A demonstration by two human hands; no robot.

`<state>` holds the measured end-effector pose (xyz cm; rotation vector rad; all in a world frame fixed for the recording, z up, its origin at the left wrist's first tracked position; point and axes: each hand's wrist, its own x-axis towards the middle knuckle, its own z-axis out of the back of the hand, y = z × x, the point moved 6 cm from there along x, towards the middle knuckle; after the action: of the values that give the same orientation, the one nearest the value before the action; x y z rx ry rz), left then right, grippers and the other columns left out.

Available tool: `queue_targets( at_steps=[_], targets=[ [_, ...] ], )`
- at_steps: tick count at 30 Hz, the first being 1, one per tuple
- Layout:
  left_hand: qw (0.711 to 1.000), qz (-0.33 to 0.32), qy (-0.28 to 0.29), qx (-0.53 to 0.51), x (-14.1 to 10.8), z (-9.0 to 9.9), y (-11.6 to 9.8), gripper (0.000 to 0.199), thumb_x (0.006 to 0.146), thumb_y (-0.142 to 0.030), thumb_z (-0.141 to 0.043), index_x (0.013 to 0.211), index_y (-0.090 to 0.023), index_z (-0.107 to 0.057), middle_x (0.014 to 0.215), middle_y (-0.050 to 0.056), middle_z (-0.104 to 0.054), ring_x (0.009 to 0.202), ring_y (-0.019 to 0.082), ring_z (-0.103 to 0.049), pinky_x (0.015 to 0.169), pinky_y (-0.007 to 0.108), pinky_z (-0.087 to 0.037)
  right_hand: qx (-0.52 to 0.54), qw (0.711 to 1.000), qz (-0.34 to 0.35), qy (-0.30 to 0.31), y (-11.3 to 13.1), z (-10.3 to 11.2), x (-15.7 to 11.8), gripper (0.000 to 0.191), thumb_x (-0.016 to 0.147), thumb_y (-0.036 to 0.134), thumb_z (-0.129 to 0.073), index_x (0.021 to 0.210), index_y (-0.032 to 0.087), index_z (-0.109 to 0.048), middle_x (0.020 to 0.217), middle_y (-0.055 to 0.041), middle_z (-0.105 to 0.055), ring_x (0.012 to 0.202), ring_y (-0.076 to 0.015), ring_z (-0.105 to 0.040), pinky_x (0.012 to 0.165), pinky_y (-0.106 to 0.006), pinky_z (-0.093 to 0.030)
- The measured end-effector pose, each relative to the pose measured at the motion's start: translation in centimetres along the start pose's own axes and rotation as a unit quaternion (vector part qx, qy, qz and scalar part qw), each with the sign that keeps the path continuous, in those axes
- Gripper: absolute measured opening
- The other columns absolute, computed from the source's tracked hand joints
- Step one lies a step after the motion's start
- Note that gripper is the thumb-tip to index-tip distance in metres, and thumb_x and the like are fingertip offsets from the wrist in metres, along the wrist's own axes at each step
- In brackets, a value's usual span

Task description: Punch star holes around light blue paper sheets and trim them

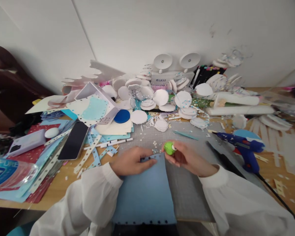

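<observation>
A light blue sheet of paper [145, 196] lies in front of me, with small dark holes along its far and near edges. My left hand [134, 160] grips the sheet's far edge, fingers and thumb lying close together over it. My right hand [190, 157] is closed around a small green craft punch [169, 148] at the sheet's far right corner. The fingers hide part of the punch, and I cannot tell whether its jaw is on the paper. Tiny cut-out bits [154, 143] are scattered just beyond the sheet, on the grey cutting mat [189, 196].
A blue glue gun [245, 147] and a teal tweezer-like tool [185, 135] lie to the right. On the left are a dark phone [73, 141], punched paper strips [95, 150] and a tissue pack [9, 172]. White paper discs [161, 97] crowd the back.
</observation>
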<state>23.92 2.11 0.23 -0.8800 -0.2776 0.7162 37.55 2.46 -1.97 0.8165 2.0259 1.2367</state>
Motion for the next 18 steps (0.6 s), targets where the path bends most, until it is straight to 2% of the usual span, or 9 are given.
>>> queue_targets(
  at_steps=[5, 10, 18],
  targets=[
    [0.993, 0.004, 0.001, -0.119, -0.3, -0.4, 0.7, 0.034, 0.09, -0.03, -0.045, 0.06, -0.016, -0.038, 0.057, -0.006, -0.032, 0.053, 0.007, -0.032, 0.05, 0.019, -0.026, 0.004, 1.0, -0.014, 0.001, -1.5, 0.2, 0.4, 0.035, 0.082, 0.049, -0.057, 0.081, 0.014, -0.058, 0.052, 0.0069, -0.038, 0.045, -0.0063, -0.026, 0.042, -0.022, -0.017],
    [0.983, 0.053, 0.005, -0.177, -0.3, -0.5, 1.9, 0.038, 0.088, -0.032, -0.047, 0.057, -0.017, -0.033, 0.054, -0.006, -0.028, 0.05, 0.007, -0.028, 0.045, 0.02, -0.022, -0.003, 0.999, -0.014, 0.028, -2.2, 0.2, -0.2, 0.046, 0.077, 0.059, -0.06, 0.086, 0.013, -0.059, 0.054, 0.0079, -0.036, 0.045, -0.0052, -0.022, 0.042, -0.022, -0.016],
    [0.969, 0.067, 0.026, -0.237, 0.0, -0.8, 2.5, 0.039, 0.088, -0.032, -0.048, 0.056, -0.017, -0.033, 0.053, -0.006, -0.028, 0.049, 0.006, -0.027, 0.044, 0.02, -0.021, -0.005, 0.999, -0.035, -0.015, -2.0, 0.9, -0.5, 0.043, 0.072, 0.056, -0.064, 0.074, 0.013, -0.063, 0.055, 0.0052, -0.038, 0.048, -0.0066, -0.025, 0.044, -0.024, -0.015]
  ],
)
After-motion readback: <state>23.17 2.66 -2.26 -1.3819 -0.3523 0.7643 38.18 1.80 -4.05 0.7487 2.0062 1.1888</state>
